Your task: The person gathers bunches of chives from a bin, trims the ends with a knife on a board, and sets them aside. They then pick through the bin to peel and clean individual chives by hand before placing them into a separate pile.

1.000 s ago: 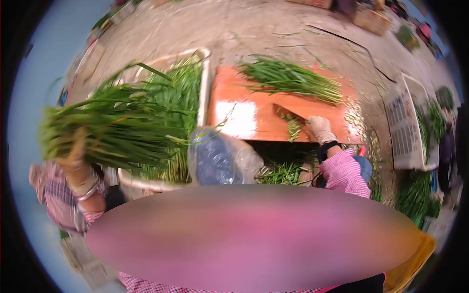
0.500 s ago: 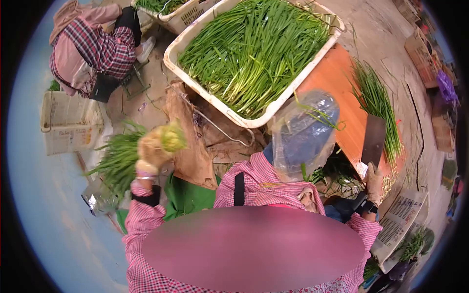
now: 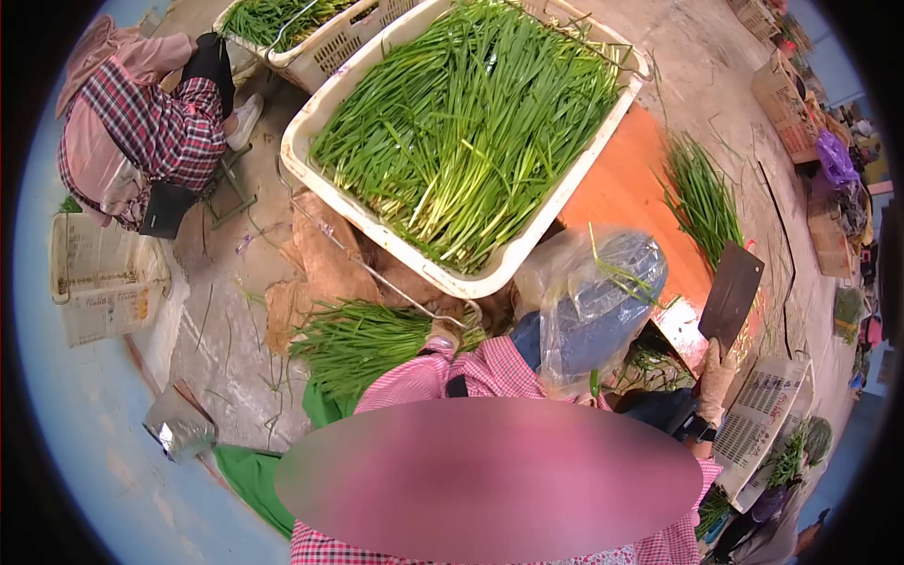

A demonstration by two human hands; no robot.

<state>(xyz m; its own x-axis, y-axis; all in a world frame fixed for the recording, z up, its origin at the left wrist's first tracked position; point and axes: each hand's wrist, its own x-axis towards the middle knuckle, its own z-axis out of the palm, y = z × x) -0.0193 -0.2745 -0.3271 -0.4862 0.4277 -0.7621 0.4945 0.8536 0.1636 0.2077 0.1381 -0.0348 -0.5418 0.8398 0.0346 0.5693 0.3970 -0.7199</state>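
Observation:
My right hand (image 3: 715,381), gloved, is closed around the handle of a dark-bladed cleaver (image 3: 733,294), the blade pointing away from me at the board's right edge. My left hand (image 3: 445,331) is close to my body, below the white crate's near corner, and partly hidden by my sleeve and a metal hook. It is closed around a bunch of garlic chives (image 3: 363,341), whose leaves fan out to the left. Another bunch of garlic chives (image 3: 704,193) lies along the orange board (image 3: 629,184), just beyond the cleaver.
A large white crate (image 3: 369,209) full of garlic chives stands ahead. Clear plastic (image 3: 565,325) covers my knee. Another person (image 3: 155,122) sits at the upper left, near a white crate (image 3: 105,268). A tilted crate (image 3: 765,414) is at the right; torn cardboard (image 3: 325,250) lies ahead.
My left hand has swung right and inward with the bunch of garlic chives, from the far left to near my lap. My right hand keeps the cleaver, now tilted further right. The view has shifted.

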